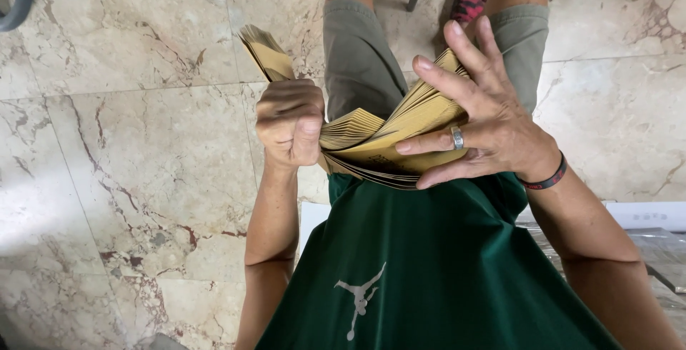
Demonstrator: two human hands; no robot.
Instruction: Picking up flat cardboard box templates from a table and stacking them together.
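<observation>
Head view: the left hand (pixel 289 123) is fisted around one end of a thick stack of tan envelopes (pixel 371 139), held over the lap. The right hand (pixel 479 111), fingers spread, fans the other end, apparently counting. Next calls for steady thumbing without spilling.

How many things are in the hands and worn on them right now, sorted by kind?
Stack of tan envelopes, held between the left hand and right hand: 1; sheets too many to count
Silver ring on a right finger: 1
Dark wristband on the right wrist: 1
Total: 3
</observation>
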